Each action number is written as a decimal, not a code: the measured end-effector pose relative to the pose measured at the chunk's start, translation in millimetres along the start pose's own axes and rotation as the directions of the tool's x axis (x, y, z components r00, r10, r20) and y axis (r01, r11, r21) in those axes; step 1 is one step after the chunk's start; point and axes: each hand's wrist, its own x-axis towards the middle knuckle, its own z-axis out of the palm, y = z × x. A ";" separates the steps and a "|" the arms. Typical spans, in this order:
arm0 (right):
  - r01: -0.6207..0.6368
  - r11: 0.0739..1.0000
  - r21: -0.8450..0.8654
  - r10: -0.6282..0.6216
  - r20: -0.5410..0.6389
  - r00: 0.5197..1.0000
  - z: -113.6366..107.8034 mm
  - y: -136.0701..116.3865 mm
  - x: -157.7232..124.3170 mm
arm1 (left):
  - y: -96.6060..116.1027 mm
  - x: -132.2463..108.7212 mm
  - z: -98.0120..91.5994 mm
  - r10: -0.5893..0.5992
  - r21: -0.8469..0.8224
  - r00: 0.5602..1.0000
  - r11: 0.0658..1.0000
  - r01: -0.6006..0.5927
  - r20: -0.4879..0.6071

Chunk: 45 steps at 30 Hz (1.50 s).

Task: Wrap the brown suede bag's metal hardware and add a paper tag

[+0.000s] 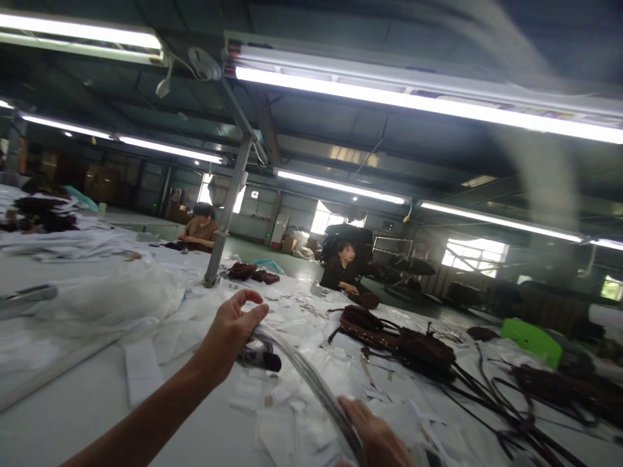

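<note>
My left hand point(232, 332) is raised over the white table point(73, 415), fingers curled round the upper edge of a clear plastic sheet or bag point(311, 383). My right hand point(374, 438) at the bottom edge grips the lower end of the same clear plastic, which is smeared by motion. A small dark object point(265, 360) lies just under my left hand. Brown bags with long straps point(399, 340) lie on the table to the right.
White paper slips point(292, 415) litter the table. Crumpled clear plastic point(107, 298) lies at left. A metal post point(226, 214) rises from the table. Two people point(341, 266) sit at the far side. A green object point(533, 340) sits at right.
</note>
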 end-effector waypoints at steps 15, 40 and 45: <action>-0.220 0.761 0.610 0.139 0.177 0.974 -12.0 -74.3 51.1 | -19.3 -23.6 6.4 -0.029 0.281 0.971 0.959 -0.039 0.237; -0.079 0.877 0.474 0.143 -0.101 0.985 2.6 -78.3 35.1 | -71.7 -45.3 47.0 -0.143 0.017 0.989 0.990 0.143 -0.033; -0.115 0.906 0.407 0.200 -0.172 0.965 11.3 -76.8 36.6 | -75.3 -46.9 53.3 -0.098 0.015 0.994 0.995 0.099 -0.048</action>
